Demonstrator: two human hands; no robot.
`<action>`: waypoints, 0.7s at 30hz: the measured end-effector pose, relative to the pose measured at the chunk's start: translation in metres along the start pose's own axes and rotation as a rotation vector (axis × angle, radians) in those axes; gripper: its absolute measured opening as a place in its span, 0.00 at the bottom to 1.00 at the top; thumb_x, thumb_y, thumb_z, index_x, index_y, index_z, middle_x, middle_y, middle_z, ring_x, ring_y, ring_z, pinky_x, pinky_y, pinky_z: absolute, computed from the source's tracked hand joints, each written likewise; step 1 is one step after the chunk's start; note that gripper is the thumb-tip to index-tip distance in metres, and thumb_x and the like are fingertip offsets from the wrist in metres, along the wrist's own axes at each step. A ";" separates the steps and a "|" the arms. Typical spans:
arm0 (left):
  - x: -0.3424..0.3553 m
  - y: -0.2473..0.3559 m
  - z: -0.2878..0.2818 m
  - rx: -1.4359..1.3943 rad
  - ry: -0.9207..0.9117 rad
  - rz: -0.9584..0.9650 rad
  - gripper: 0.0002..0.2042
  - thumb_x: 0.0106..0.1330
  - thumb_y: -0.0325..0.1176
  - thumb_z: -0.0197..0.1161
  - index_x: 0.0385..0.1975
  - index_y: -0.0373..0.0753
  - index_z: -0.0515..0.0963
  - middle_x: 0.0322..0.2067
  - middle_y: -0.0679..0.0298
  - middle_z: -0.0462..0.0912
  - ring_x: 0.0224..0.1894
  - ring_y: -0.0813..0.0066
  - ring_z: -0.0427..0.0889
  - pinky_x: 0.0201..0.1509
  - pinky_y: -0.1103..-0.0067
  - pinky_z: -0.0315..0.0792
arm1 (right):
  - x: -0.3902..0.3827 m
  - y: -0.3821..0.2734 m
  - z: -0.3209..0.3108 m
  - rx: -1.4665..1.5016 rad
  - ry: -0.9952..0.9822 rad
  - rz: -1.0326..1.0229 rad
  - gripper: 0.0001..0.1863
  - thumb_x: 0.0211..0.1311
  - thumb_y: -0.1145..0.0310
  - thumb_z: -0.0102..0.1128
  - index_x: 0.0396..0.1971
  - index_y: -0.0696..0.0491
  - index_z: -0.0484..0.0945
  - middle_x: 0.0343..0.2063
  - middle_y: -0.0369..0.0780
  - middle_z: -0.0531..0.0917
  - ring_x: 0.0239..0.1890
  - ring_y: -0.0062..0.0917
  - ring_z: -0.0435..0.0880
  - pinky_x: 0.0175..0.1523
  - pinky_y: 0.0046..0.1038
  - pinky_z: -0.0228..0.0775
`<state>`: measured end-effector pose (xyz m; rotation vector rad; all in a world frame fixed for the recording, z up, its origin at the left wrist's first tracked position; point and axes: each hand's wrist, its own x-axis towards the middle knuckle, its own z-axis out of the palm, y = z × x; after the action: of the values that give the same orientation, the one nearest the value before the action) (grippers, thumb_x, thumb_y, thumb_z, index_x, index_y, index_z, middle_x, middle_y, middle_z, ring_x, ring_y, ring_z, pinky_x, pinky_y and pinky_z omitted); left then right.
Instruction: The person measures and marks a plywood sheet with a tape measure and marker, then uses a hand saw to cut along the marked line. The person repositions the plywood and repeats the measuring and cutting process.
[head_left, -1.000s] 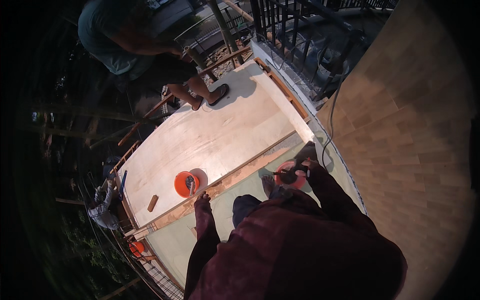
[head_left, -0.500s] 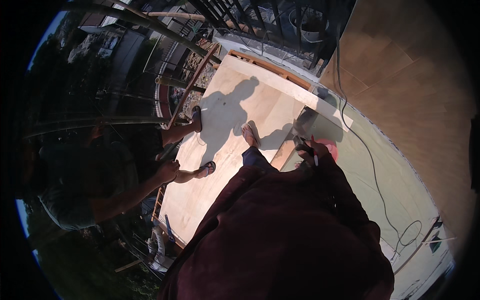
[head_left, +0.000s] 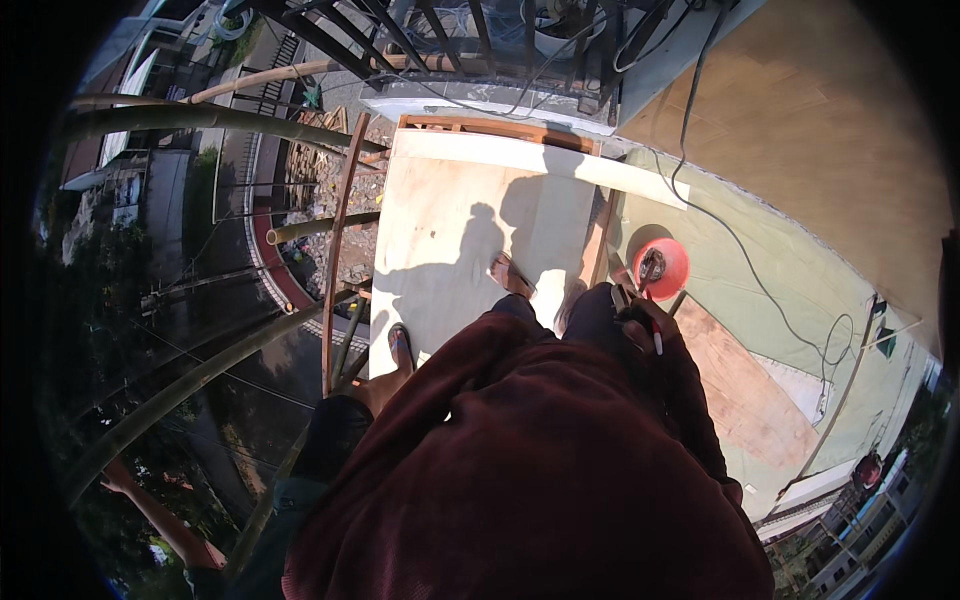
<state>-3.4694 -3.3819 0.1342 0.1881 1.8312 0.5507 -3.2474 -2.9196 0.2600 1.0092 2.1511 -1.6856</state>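
Note:
My right hand (head_left: 655, 318) is closed in front of my right hip. From it a flat, greyish blade (head_left: 618, 268) of a hand tool points away from me; its exact kind cannot be made out. A slim red-and-white pen (head_left: 658, 342) sticks out between the same fingers. Just beyond this hand stands a red bucket (head_left: 682, 268) with something dark inside, on a pale green sheet. My left hand is out of view, hidden by my dark red top. I stand on a light plywood panel (head_left: 430, 220), one sandalled foot (head_left: 510, 275) showing.
Another person's foot (head_left: 400, 350) rests on the panel's left edge, and their arm (head_left: 165, 515) reaches out at lower left. Bamboo poles (head_left: 200, 117) and a drop lie left. A cable (head_left: 745, 250) crosses the green sheet, near a loose board (head_left: 740, 380). Metal railings (head_left: 430, 35) stand ahead.
My view has turned, bringing the red bucket and loose board into sight. The other person has shifted back toward the lower left. My right hand keeps its hold; the blade has tilted.

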 end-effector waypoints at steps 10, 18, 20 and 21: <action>0.108 0.162 0.065 0.152 -0.361 0.354 0.14 0.68 0.41 0.63 0.49 0.44 0.81 0.46 0.62 0.86 0.53 0.65 0.83 0.57 0.69 0.75 | 0.024 0.047 0.061 -0.307 -0.053 -0.184 0.31 0.58 0.58 0.71 0.60 0.50 0.74 0.55 0.48 0.78 0.59 0.42 0.77 0.61 0.39 0.71; 0.119 0.114 -0.003 0.430 -0.508 0.271 0.12 0.66 0.40 0.65 0.46 0.45 0.84 0.44 0.62 0.87 0.53 0.65 0.84 0.58 0.69 0.76 | 0.107 0.104 0.113 -0.641 -0.064 -0.310 0.29 0.55 0.48 0.69 0.56 0.39 0.74 0.47 0.39 0.78 0.57 0.36 0.75 0.60 0.63 0.58; 0.170 0.117 -0.009 0.415 -0.404 0.276 0.12 0.65 0.40 0.66 0.45 0.45 0.85 0.43 0.62 0.88 0.53 0.65 0.84 0.58 0.69 0.76 | 0.142 0.136 0.126 -0.726 -0.081 -0.305 0.29 0.53 0.46 0.70 0.55 0.37 0.75 0.46 0.38 0.78 0.57 0.34 0.75 0.60 0.64 0.57; 0.204 0.125 -0.013 0.468 -0.349 0.278 0.12 0.65 0.40 0.66 0.44 0.45 0.85 0.43 0.62 0.88 0.53 0.65 0.84 0.58 0.70 0.76 | 0.161 0.152 0.133 -0.786 -0.035 -0.332 0.29 0.50 0.44 0.70 0.52 0.37 0.76 0.42 0.36 0.79 0.54 0.32 0.77 0.59 0.67 0.58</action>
<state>-3.5665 -3.1956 0.0192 0.8139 1.5718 0.2469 -3.2996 -2.9665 0.0120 0.4069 2.6941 -0.7672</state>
